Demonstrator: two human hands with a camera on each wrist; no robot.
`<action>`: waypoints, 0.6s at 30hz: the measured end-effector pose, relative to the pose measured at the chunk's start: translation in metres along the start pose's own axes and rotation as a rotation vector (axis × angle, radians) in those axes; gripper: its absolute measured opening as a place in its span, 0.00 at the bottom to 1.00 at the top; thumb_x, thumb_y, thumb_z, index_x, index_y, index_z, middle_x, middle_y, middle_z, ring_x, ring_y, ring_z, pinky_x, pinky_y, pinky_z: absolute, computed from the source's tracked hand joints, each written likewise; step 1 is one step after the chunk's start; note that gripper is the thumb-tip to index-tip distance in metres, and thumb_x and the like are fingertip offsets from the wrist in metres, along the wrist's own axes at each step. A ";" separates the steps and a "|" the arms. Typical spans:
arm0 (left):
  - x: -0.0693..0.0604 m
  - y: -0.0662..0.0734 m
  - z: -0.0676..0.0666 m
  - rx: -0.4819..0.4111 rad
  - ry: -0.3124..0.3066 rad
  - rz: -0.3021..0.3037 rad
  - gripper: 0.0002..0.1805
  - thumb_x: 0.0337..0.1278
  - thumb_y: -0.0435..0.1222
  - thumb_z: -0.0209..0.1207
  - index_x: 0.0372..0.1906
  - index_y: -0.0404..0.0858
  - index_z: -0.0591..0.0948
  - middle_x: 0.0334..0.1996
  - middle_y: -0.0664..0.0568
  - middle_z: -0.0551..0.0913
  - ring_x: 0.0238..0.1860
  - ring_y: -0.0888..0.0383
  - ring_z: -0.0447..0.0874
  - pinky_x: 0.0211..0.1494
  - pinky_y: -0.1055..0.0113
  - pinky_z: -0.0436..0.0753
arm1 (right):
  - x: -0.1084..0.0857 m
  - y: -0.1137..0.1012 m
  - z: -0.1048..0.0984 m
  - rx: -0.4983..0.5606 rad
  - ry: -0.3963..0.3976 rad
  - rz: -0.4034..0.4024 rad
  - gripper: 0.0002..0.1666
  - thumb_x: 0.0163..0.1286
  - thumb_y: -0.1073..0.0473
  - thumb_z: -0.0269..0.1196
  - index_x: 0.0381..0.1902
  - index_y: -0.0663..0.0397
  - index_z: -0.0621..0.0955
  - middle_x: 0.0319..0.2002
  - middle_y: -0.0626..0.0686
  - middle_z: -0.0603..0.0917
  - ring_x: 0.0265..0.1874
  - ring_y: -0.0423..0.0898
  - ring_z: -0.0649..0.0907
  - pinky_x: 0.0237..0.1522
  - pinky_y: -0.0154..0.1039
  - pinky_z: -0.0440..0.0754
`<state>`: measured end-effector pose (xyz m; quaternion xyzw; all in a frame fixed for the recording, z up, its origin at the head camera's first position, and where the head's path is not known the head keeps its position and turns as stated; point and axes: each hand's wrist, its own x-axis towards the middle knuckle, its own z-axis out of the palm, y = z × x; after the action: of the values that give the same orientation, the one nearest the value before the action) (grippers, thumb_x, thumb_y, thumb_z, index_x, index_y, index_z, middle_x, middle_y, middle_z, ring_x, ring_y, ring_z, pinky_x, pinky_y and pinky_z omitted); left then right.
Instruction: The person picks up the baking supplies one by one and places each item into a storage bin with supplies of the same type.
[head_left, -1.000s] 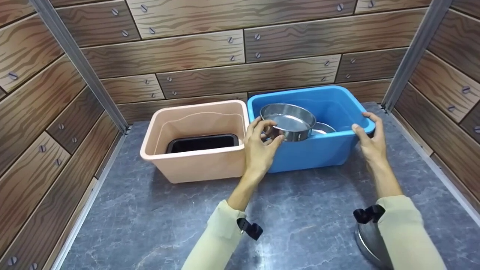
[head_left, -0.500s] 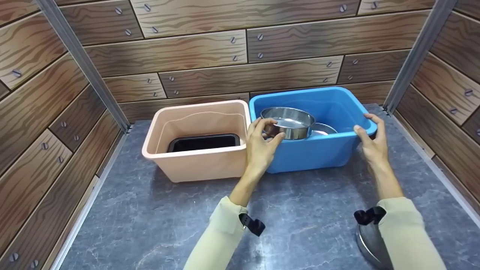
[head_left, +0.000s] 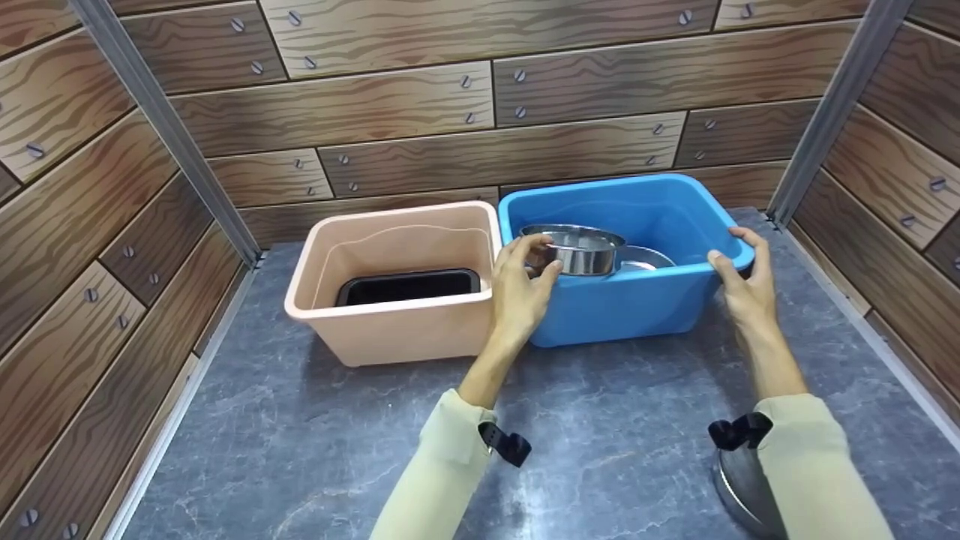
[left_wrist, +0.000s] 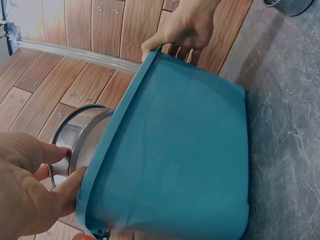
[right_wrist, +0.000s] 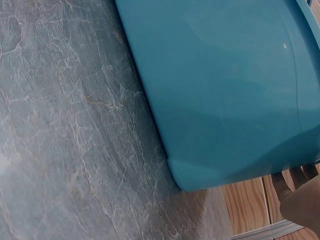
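Note:
My left hand (head_left: 521, 281) pinches a round, shallow metal sieve (head_left: 589, 260) by its wall, over the near left corner of the blue plastic bin (head_left: 622, 307). In the left wrist view the sieve (left_wrist: 82, 135) shows a stepped rim and pokes above the bin's edge, with my thumb and fingers on its side. My right hand (head_left: 746, 281) grips the bin's rim at its right front corner, thumb on top and other fingers outside. Inside the bin another round metal piece (head_left: 646, 257) shows partly. The sieve's bottom is mostly hidden now.
A peach bin (head_left: 397, 330) stands directly left of the blue one, with a black rectangular thing (head_left: 409, 286) inside. Another round metal piece (head_left: 739, 487) lies on the grey marbled table (head_left: 337, 435), partly under my right forearm. Wood-patterned walls (head_left: 420, 165) enclose three sides.
The sieve has sunk lower into the blue bin's left corner and tipped more level, my left fingers following it down. My right hand stays on the rim.

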<state>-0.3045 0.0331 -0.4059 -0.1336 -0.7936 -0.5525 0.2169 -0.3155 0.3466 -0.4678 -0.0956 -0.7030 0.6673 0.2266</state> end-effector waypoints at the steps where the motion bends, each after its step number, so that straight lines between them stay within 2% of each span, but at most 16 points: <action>1: 0.000 0.000 0.000 0.004 -0.002 -0.001 0.16 0.61 0.28 0.69 0.53 0.36 0.85 0.50 0.43 0.81 0.48 0.50 0.82 0.50 0.63 0.86 | 0.000 0.001 0.000 -0.006 -0.002 -0.003 0.33 0.73 0.54 0.64 0.74 0.36 0.69 0.69 0.53 0.66 0.60 0.43 0.70 0.59 0.30 0.68; 4: 0.001 0.001 -0.001 0.021 -0.010 0.014 0.16 0.61 0.27 0.68 0.54 0.36 0.85 0.51 0.42 0.82 0.49 0.49 0.82 0.51 0.60 0.86 | 0.000 -0.001 0.000 -0.021 -0.012 -0.005 0.33 0.74 0.53 0.63 0.74 0.36 0.69 0.70 0.54 0.65 0.60 0.44 0.70 0.60 0.33 0.67; 10: 0.000 0.001 -0.004 0.087 -0.061 0.094 0.18 0.63 0.25 0.64 0.57 0.36 0.82 0.49 0.42 0.83 0.48 0.48 0.84 0.54 0.60 0.83 | -0.004 -0.008 0.001 -0.030 -0.020 -0.003 0.33 0.74 0.53 0.63 0.74 0.35 0.68 0.71 0.55 0.64 0.60 0.45 0.70 0.59 0.34 0.68; 14: 0.001 0.002 -0.006 0.087 -0.111 0.070 0.21 0.65 0.25 0.62 0.62 0.35 0.81 0.49 0.41 0.83 0.49 0.48 0.85 0.58 0.58 0.83 | -0.006 -0.009 0.001 -0.029 -0.024 0.004 0.34 0.74 0.53 0.62 0.75 0.35 0.68 0.72 0.55 0.63 0.61 0.46 0.69 0.60 0.35 0.67; 18: 0.002 0.004 -0.007 0.105 -0.138 0.017 0.22 0.66 0.28 0.63 0.64 0.36 0.80 0.50 0.43 0.83 0.56 0.48 0.83 0.71 0.55 0.75 | -0.005 -0.006 0.001 -0.017 -0.020 0.001 0.34 0.74 0.54 0.62 0.75 0.36 0.68 0.72 0.55 0.63 0.62 0.47 0.69 0.61 0.36 0.67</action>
<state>-0.3031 0.0281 -0.3991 -0.1666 -0.8335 -0.4975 0.1732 -0.3106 0.3429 -0.4629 -0.0914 -0.7109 0.6623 0.2184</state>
